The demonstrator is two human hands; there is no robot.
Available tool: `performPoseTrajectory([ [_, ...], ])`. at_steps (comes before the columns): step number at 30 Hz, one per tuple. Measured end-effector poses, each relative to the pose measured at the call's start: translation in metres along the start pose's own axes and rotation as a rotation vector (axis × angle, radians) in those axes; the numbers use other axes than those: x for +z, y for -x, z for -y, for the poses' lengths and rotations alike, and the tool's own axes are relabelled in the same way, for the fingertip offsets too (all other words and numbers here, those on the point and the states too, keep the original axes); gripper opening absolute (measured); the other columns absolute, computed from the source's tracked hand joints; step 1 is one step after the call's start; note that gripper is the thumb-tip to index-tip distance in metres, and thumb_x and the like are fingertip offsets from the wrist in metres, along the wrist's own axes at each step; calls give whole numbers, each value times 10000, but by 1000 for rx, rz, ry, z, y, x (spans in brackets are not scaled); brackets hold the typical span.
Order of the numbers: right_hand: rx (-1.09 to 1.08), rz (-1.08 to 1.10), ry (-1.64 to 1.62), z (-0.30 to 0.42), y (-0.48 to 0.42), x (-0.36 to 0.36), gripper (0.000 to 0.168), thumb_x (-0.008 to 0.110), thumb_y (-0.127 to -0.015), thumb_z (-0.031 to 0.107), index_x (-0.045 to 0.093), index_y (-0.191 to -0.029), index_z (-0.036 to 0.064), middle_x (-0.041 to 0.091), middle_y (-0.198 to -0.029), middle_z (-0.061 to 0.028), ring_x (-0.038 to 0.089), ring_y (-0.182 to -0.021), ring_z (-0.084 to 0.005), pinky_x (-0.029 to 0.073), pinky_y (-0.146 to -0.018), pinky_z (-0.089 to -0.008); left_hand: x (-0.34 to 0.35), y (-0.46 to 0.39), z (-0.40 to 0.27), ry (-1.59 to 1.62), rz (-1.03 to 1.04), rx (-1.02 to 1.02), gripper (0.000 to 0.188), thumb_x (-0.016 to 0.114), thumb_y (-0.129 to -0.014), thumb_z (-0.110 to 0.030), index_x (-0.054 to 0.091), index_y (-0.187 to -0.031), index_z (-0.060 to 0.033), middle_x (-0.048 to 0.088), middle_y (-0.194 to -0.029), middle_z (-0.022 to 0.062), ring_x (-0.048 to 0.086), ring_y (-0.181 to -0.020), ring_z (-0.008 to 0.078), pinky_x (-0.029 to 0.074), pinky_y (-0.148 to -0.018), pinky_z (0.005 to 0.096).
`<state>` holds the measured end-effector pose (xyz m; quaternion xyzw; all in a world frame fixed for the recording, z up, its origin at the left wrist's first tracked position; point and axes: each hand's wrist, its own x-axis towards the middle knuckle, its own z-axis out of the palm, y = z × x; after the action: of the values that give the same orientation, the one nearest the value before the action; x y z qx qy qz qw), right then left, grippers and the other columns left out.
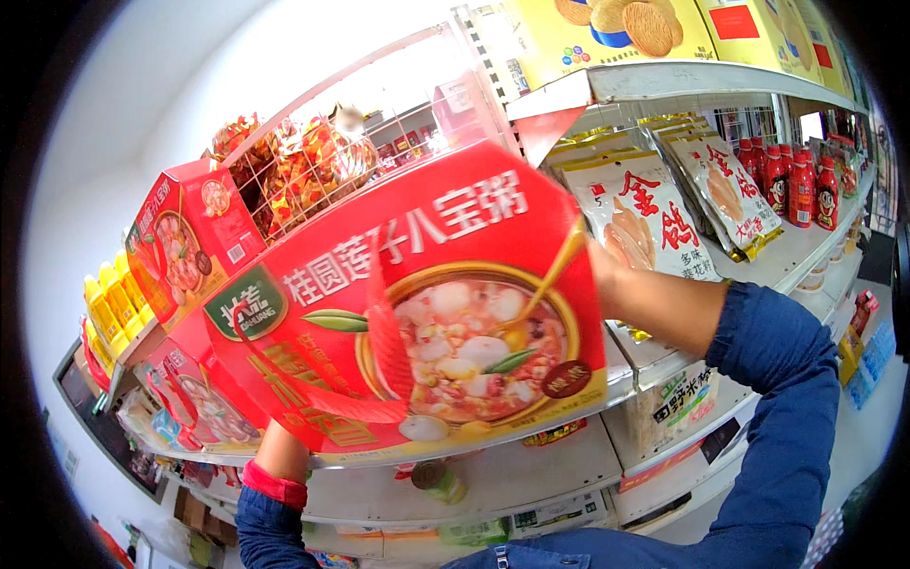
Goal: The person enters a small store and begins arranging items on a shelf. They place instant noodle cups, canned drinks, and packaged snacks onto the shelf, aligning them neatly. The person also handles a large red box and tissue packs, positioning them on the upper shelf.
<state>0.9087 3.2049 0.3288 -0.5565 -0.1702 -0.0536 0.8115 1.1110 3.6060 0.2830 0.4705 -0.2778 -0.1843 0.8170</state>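
Observation:
A large red gift carton (pixel 320 284) printed with a bowl of porridge is held up in front of me, tilted, at the shelf. Its red strap handle (pixel 355 407) hangs loose across the front. My left hand (pixel 283 439) supports the carton from below on the left, its fingers hidden behind the carton. At the right end, my right hand (pixel 604 269) grips the side, with most of the fingers out of sight. Two matching red cartons stand to the left: one on the upper shelf (pixel 224 238), the other lower down (pixel 206 402).
Flat snack packets (pixel 643 213) and red bottles (pixel 800 185) occupy the right shelf. Yellow biscuit boxes (pixel 640 28) sit above. A wire divider (pixel 313 178) fronts candy bags (pixel 341 153). Yellow bottles (pixel 117 295) stand far left; a can (pixel 439 482) is on the shelf below.

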Motion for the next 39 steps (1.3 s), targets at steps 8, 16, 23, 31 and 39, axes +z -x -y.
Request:
performPoseTrajectory([
  [8, -86, -8, -39, 0, -6, -25, 734, 296, -922, 649, 392, -1408, 108, 482, -1373, -131, 492, -1228, -275, 391, -1032, -437, -5, -14, 10, 36, -5, 4, 692, 347, -935, -600, 413, -1359, -56, 512, -1312, 136, 511, -1186, 312, 413, -994, 501],
  [16, -54, -182, 114, -5, -12, -33, 737, 328, -912, 649, 410, -1395, 99, 502, -1337, -163, 510, -1205, -278, 401, -1018, -438, -6, -26, 9, 38, -29, 49, 698, 345, -933, -607, 423, -1351, -54, 524, -1296, 134, 519, -1175, 309, 417, -987, 499],
  [23, -43, -307, 244, -6, -15, -29, 740, 357, -903, 648, 426, -1384, 90, 520, -1306, -192, 526, -1184, -280, 409, -1005, -439, 4, -37, 16, 80, -39, 84, 704, 343, -931, -614, 432, -1344, -52, 535, -1282, 132, 526, -1164, 306, 422, -981, 498],
  [31, 10, -567, 584, 5, -16, -35, 743, 389, -892, 647, 445, -1370, 81, 540, -1271, -224, 544, -1160, -283, 418, -990, -440, 14, -36, 13, 111, -55, 100, 710, 341, -928, -622, 442, -1336, -49, 547, -1267, 130, 533, -1153, 303, 426, -973, 496],
  [39, -176, -862, 1146, -14, 10, -38, 647, 389, -919, 603, 584, -1176, 42, 629, -1097, -179, 604, -1022, -300, 471, -905, -419, 7, 36, 17, 98, -90, 203, 717, 339, -926, -630, 452, -1328, -47, 560, -1251, 128, 541, -1141, 299, 431, -966, 494],
])
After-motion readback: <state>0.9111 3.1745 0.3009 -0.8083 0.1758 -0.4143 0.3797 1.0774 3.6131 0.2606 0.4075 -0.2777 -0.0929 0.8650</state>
